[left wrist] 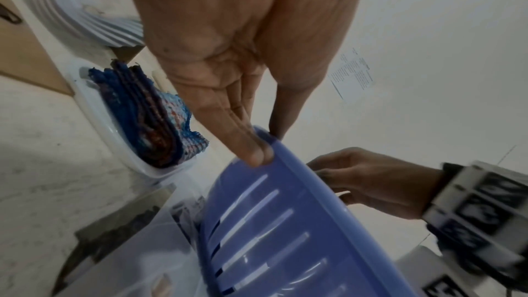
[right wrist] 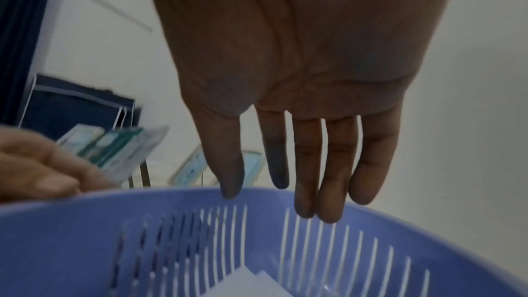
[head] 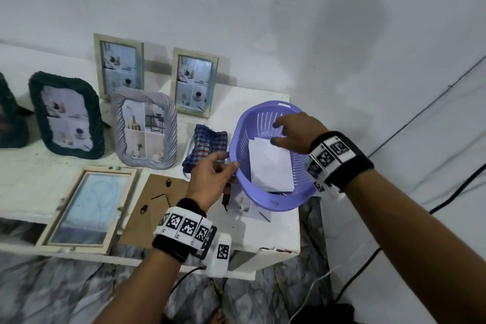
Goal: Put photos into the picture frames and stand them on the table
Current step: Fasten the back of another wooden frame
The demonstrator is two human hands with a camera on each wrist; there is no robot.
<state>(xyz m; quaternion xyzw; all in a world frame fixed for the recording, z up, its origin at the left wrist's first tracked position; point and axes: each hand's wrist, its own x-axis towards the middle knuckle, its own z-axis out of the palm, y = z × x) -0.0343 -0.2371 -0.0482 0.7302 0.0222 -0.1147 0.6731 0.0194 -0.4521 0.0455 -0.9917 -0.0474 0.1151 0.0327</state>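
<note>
A purple slotted basket [head: 242, 123] is tilted up over the table's right end. My left hand [head: 228, 162] pinches its near-left rim [left wrist: 288, 162], thumb on one side and fingers on the other. White photo sheets [head: 271, 166] lie face down inside it, their corners showing in the right wrist view [right wrist: 248, 284]. My right hand [head: 276, 133] hovers inside the basket above the sheets with straight fingers [right wrist: 305, 177], holding nothing. An empty pale wooden frame [head: 84, 208] lies flat at the front left, with its brown backing board [head: 155, 208] beside it.
Several filled frames stand at the back: a dark green one [head: 65, 116], a white twisted one [head: 144, 129] and two pale wooden ones [head: 119, 66], [head: 194, 81]. A checked cloth [head: 207, 147] lies left of the basket. A printed photo [head: 247, 208] lies under it. Cables run across the floor.
</note>
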